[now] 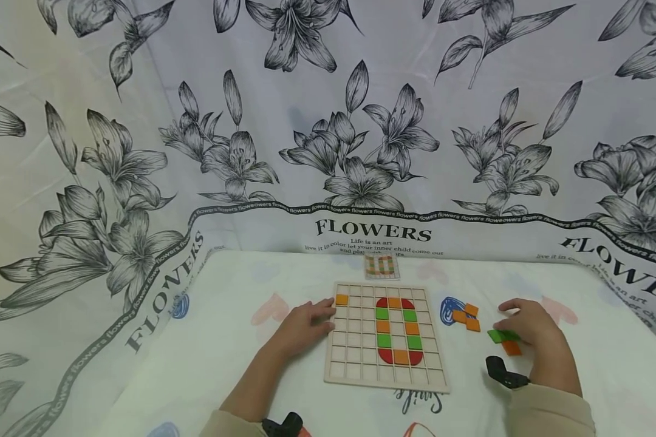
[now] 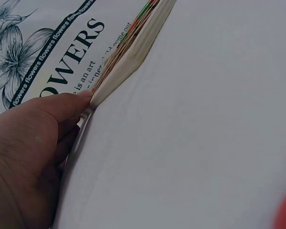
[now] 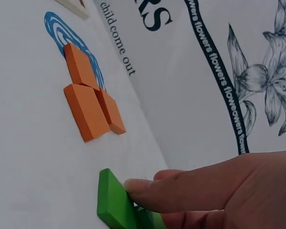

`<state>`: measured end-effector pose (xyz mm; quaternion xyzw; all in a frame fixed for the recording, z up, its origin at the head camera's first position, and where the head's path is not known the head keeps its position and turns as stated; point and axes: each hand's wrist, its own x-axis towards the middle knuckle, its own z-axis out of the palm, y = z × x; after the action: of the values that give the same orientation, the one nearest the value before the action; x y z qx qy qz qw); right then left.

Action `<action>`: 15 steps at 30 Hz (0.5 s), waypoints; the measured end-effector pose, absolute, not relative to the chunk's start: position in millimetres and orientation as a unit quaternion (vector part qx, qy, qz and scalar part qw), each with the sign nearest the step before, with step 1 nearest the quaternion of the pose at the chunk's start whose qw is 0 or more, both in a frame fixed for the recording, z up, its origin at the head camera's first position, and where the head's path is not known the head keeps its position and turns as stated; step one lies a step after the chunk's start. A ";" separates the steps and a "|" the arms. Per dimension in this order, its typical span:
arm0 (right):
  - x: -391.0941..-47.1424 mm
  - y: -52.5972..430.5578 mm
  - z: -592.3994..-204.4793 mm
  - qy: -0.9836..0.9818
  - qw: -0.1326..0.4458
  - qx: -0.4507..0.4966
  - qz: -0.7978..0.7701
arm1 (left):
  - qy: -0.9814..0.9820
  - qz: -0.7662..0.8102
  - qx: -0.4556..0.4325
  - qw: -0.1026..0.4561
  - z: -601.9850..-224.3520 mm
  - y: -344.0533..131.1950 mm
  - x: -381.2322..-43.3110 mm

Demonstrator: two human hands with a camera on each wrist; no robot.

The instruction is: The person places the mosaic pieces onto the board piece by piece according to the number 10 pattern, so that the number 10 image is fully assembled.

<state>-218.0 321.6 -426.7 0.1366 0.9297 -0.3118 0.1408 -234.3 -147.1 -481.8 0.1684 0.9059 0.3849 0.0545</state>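
L hand point(image 1: 304, 328) is at the wooden grid board point(image 1: 358, 364), thumb & index a fair gap apart, both touching its left edge; nothing picked up. Board lies flat, approx. mid-tabletop point(image 1: 213, 340). On it, a ring of red, orange & green tiles point(image 1: 412, 328) fills cells in the right half: rounded red at the four corners, orange mid-side, green btw. A lone orange tile point(image 1: 341, 300) sits by the left edge nr the board's far-left corner.

R hand point(image 1: 531, 325) is well off the board's right edge, twd the tabletop's right side, fingers bent. Its fingers touch a green tile point(image 3: 115, 202); a second green piece point(image 3: 151, 218) is partly hidden under them, so can't tell if anything's actually pinched. Another orange tile point(image 1: 512, 348) lies just beside, on the near side.

Btw. board & R hand: three orange tiles point(image 1: 459, 316) in a touching cluster, by a blue scribble print point(image 1: 448, 309). Pattern card point(image 1: 382, 267) w/ a small tile design is at the tabletop's far edge, just behind the board's far edge. Floral fabric point(image 1: 306, 91) hangs behind. Beige sleeves point(image 1: 549, 409), black gear point(image 1: 505, 373) on both wrists.
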 end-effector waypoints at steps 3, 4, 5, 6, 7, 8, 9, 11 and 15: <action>-223.0 316.4 -430.2 0.930 0.130 0.112 -0.326 | 0.905 0.388 0.168 0.055 -480.8 -147.8 -234.3; -224.7 313.8 -431.4 0.929 0.127 0.107 -0.330 | 0.905 0.388 0.168 0.055 -480.4 -147.9 -233.9; -226.4 310.7 -432.5 0.928 0.121 0.101 -0.336 | 0.904 0.389 0.170 0.055 -480.2 -148.0 -233.6; -228.1 307.7 -433.9 0.930 0.112 0.091 -0.339 | 0.904 0.388 0.171 0.055 -480.0 -148.0 -233.3; -229.5 303.6 -434.6 0.931 0.099 0.080 -0.341 | 0.904 0.388 0.172 0.054 -480.0 -148.1 -232.9; -230.9 299.0 -435.5 0.934 0.085 0.066 -0.341 | 0.904 0.387 0.174 0.053 -480.0 -148.1 -232.5; -232.5 293.7 -435.9 0.936 0.070 0.052 -0.342 | 0.904 0.386 0.175 0.051 -480.1 -148.2 -232.4; -234.9 281.5 -436.3 0.937 0.044 0.021 -0.347 | 0.904 0.387 0.176 0.050 -480.3 -148.1 -232.4; -240.0 254.9 -439.1 0.932 0.043 -0.011 -0.359 | 0.902 0.391 0.176 0.049 -480.1 -147.7 -232.2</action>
<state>-240.0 254.9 -439.1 -0.0114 0.9323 -0.3591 0.0428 -232.2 -147.7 -480.1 0.1755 0.9024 0.3906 0.0491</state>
